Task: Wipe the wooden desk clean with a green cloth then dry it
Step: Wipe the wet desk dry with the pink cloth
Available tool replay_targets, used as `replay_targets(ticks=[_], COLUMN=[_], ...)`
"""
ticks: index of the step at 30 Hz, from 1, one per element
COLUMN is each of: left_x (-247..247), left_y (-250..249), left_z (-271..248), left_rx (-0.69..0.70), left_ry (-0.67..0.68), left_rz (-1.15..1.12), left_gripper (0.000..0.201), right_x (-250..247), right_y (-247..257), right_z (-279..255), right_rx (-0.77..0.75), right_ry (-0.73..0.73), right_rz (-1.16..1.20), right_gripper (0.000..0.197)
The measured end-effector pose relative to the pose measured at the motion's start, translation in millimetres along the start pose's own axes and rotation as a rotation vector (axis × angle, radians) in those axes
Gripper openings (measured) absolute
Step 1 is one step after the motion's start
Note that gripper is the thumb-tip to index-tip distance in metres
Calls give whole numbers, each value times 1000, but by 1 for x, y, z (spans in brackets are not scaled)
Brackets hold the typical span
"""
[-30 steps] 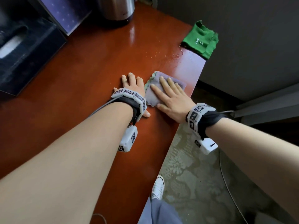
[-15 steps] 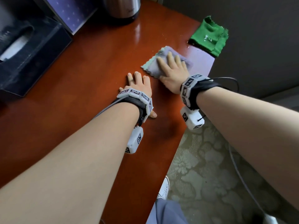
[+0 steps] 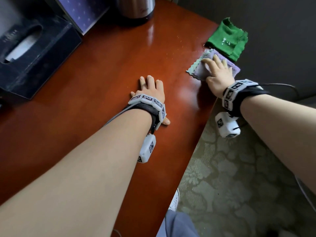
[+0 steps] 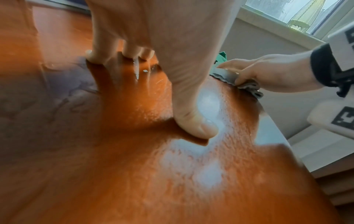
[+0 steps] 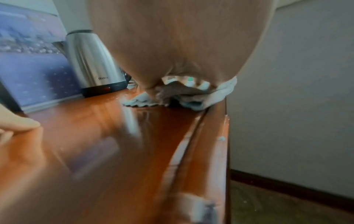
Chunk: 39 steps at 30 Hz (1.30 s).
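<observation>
Right hand (image 3: 218, 74) is flat on a lavender cloth (image 3: 201, 70) with a pale green scalloped edge, fingers spread and slightly bent, pressing it down at the far right corner of the wooden desk (image 3: 102, 79). The cloth bunches a bit under the palm in the right wrist view. The green cloth (image 3: 227, 41) sits folded just past it at the very corner, hanging partly over the desk edge, with some whitish bits on top; the two cloths look like they're touching or almost.

Left hand (image 3: 150, 89) is planted flat on the bare wood, closer in and left of the lavender cloth, fingers straight, thumb out to the side, holding nothing.

Far end of the desk has a stainless electric kettle (image 3: 135, 9), with a leaning blue picture board (image 3: 82, 12) to its left and a dark tissue box (image 3: 34, 53) at the far left. All well clear of the hands. Patterned carpet (image 3: 230, 177) and a white shoe (image 3: 174, 200) show below the desk's right edge.
</observation>
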<state>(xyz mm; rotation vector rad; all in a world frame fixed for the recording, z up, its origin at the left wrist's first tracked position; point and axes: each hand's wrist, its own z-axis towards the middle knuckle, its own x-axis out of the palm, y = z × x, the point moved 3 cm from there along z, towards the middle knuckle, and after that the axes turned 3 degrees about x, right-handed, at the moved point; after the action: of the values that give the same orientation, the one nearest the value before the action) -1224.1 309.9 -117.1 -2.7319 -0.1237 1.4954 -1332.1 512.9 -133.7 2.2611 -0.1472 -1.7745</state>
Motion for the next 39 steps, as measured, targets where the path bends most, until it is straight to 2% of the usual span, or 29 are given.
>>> replay_targets(ticks=[2, 5, 8, 10, 11, 12, 15, 18, 19, 23, 26, 28, 32, 39], left_x=[-1, 3, 6, 7, 6, 6, 6, 6, 6, 6, 7, 6, 2, -4], left_y=[-1, 1, 2, 3, 3, 3, 3, 4, 3, 4, 4, 3, -1, -8], left_z=[0, 0, 3, 6, 6, 5, 1, -1, 0, 7, 7, 7, 2, 0], left_rx=[2, 4, -11, -30, -30, -26, -4, -1, 2, -20, -17, -25, -30, -88], left_ry=[9, -21, -118, -155, -156, -147, -63, -42, -51, -124, -143, -125, 11, 85], left_rz=[2, 1, -64, -106, -115, -110, -55, -60, -69, -136, -130, -131, -69, -44], left_gripper=[134, 132, 103, 83, 79, 86, 128, 134, 128, 73, 63, 70, 126, 140], right_x=[7, 28, 53, 59, 60, 59, 56, 52, 48, 39, 44, 46, 45, 34], right_y=[23, 65, 92, 93, 89, 85, 74, 72, 72, 71, 64, 56, 44, 55], right_z=[-3, -25, -64, -84, -90, -94, -86, -49, -35, -3, -32, -64, -93, -9], right_rx=[4, -135, -232, -260, -274, -289, -304, -221, -189, -139, -144, -185, -241, -226], right_ry=[-39, 36, 115, 131, 146, 165, 190, 191, 189, 177, 182, 174, 216, 218], right_rz=[-49, -49, -90, -112, -117, -125, -176, -187, -187, -197, -196, -204, -206, -213], right_gripper=[67, 70, 74, 70, 68, 65, 63, 64, 64, 64, 65, 66, 65, 68])
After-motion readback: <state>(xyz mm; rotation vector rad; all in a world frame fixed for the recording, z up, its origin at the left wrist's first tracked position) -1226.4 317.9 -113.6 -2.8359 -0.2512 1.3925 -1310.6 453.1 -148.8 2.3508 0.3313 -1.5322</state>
